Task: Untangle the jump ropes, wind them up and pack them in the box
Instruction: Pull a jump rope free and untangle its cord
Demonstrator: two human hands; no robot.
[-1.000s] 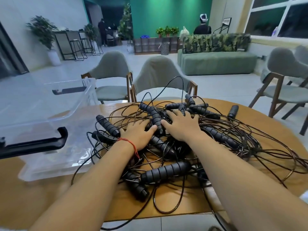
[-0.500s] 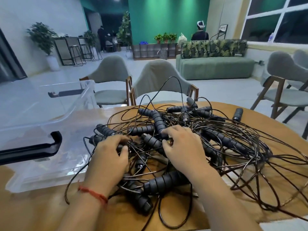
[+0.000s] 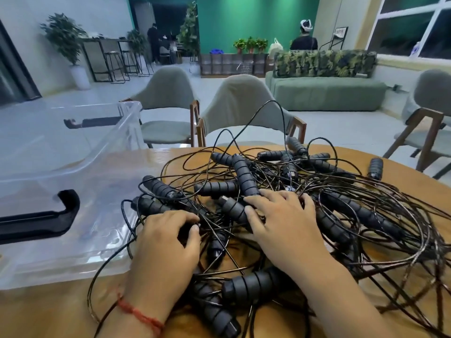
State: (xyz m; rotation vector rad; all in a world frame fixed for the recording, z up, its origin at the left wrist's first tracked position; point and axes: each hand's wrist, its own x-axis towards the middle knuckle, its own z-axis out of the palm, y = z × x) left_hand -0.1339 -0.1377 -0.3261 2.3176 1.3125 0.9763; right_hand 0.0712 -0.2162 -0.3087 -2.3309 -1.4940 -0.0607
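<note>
The jump ropes [image 3: 361,215] lie in one tangled pile on the wooden table [image 3: 44,315], just right of the clear box [image 3: 73,154], black ribbed handles pointing in all directions; the nearest handle [image 3: 251,285] lies with its long axis roughly left to right; a second handle [image 3: 244,175] runs far to near. The left hand [image 3: 163,247] curls fingers and thumb round the near end of a third handle [image 3: 152,206], axis slanting far-left to near-right; the right hand [image 3: 285,230] rests on the pile, fingers spread, fingertips touching handles.
</note>
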